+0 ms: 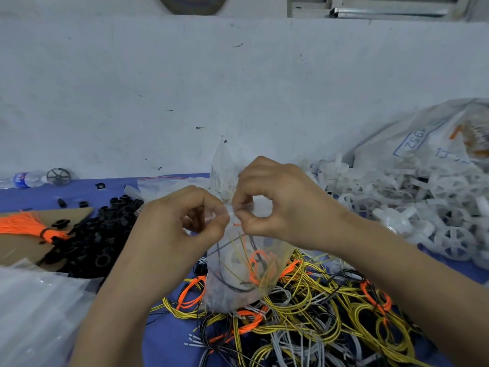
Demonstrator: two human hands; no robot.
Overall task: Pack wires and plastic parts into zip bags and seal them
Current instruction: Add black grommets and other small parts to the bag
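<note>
A clear zip bag (238,274) hangs in front of me above the wire pile, holding orange, yellow and black wires and a white plastic part. My left hand (182,223) pinches the bag's top edge from the left. My right hand (267,205) pinches the same edge from the right, thumb and forefinger together. The two hands nearly touch at the bag's mouth. Under the bag lies a heap of loose wires (304,321) in yellow, orange, black and grey on the blue table (169,337).
Black plastic rings (98,234) are heaped at the left beside an orange wire bundle (23,223) on cardboard. White plastic wheels (412,207) spill from a large sack (428,133) at the right. Empty zip bags (34,311) lie at the lower left. A water bottle (26,179) lies by the wall.
</note>
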